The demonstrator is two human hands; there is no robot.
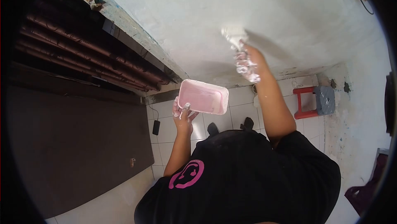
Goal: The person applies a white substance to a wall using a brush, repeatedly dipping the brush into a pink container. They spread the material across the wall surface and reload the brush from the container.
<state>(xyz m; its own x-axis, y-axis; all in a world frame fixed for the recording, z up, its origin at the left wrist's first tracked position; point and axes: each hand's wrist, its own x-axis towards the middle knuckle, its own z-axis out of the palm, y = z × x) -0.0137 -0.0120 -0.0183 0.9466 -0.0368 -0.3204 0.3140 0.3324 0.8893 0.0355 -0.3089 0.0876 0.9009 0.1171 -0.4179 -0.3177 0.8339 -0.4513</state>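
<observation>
A pink rectangular tray (202, 95) with pale residue inside rests in my left hand (182, 114), its thumb over the near rim and its fingers beneath. White paint smears cover those fingers. Up against the pale wall (186, 13), my right hand (247, 63) is closed round a paintbrush (235, 35), whose whitened head is at the wall surface and slightly blurred. Thick white paint coats the knuckles of my right hand. The brush handle is mostly hidden in my grip.
A red and grey stool (324, 100) stands on the tiled floor at the right. Dark curtains (82, 50) hang at the upper left above a brown panel (78, 141). A black phone-like object (156, 127) with a cable lies on the floor. Purple cloth (368, 186) is at the lower right.
</observation>
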